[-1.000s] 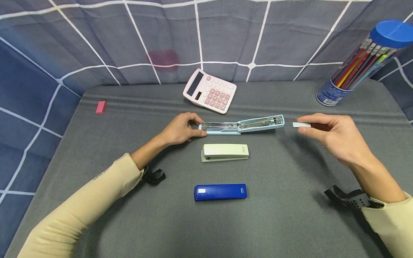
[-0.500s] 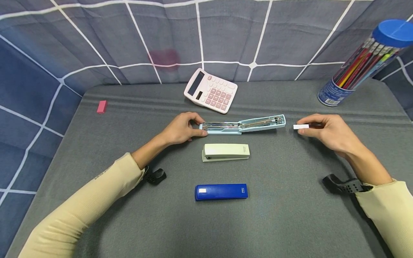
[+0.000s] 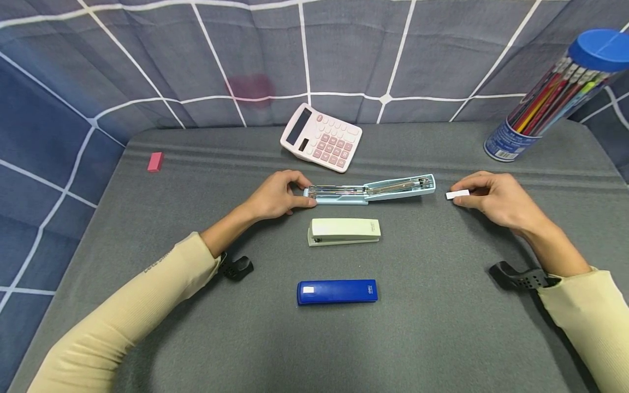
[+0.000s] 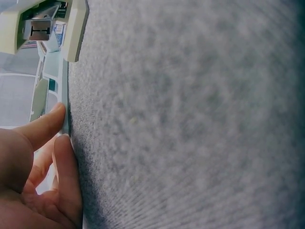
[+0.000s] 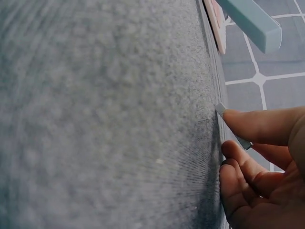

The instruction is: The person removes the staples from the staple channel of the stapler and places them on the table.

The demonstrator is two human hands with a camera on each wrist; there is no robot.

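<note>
A light-blue stapler (image 3: pixel 341 195) lies unfolded on the grey table, its metal channel showing and its top swung back to the right. The left hand (image 3: pixel 278 195) pinches its left end between thumb and fingers. In the left wrist view, the thumb (image 4: pixel 50 121) touches the side of the base. Beyond the stapler's right end, the right hand (image 3: pixel 498 197) pinches a short pale staple strip (image 3: pixel 457 194) by one end. That strip (image 5: pixel 232 125) appears silvery grey in the right wrist view, close to the table surface. The other right fingers (image 5: pixel 233 179) are curled low by the table.
A cream stapler (image 3: pixel 344 232) and a blue stapler (image 3: pixel 337 292) lie in front of the light-blue one. Behind it sits a pink calculator (image 3: pixel 321 137). A small pink block (image 3: pixel 155 162) is at far left, and a pencil tub (image 3: pixel 511 141) stands at back right.
The right hand has come down slightly and its forearm has shifted left, with the staple strip still pinched and now tilted a little. The left hand and the staplers have stayed put.
</note>
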